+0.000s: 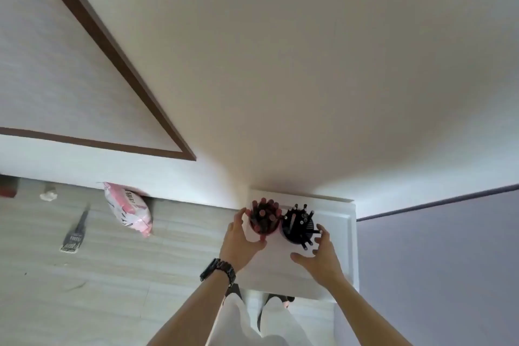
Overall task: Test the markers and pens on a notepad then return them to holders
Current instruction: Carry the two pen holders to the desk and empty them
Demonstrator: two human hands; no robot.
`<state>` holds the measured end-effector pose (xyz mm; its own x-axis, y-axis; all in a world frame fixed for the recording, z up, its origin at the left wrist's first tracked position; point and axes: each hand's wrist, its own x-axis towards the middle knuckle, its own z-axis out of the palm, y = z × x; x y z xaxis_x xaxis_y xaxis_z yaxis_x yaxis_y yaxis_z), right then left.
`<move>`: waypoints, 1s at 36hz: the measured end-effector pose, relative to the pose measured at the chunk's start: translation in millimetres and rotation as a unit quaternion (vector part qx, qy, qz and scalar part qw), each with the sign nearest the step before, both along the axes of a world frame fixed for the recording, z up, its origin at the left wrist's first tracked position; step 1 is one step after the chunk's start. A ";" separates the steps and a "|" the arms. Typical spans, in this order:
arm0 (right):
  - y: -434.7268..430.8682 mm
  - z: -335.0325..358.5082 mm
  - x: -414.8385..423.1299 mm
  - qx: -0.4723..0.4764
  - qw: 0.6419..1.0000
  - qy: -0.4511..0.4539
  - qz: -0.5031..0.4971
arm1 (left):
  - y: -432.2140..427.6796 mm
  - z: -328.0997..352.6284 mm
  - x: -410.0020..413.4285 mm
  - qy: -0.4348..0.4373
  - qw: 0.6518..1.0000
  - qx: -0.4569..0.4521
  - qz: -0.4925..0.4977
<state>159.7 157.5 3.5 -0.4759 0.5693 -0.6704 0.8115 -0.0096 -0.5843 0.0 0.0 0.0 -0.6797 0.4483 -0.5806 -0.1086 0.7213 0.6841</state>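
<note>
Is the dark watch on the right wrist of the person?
No, the dark watch sits on the left wrist, just behind the left hand that holds the red holder.

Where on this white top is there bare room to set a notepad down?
The near half of the white top, between the wrists and the front edge, is bare. A narrower bare strip runs right of the black holder. The far side is crowded: red holder and black holder side by side, with the left hand and right hand flanking them.
</note>
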 end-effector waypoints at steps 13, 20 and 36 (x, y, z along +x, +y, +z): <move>0.8 -19.8 -13.7 0.082 0.995 -0.005 0.054 | 17.0 -22.0 -0.4 0.031 0.999 0.023 -0.025; 0.4 -16.1 -25.4 0.115 0.990 0.008 0.076 | 22.8 -30.5 -1.1 0.049 0.997 0.036 -0.040; -9.1 25.3 11.3 0.140 0.987 0.041 0.064 | -53.7 -21.6 28.5 0.042 0.995 0.029 0.080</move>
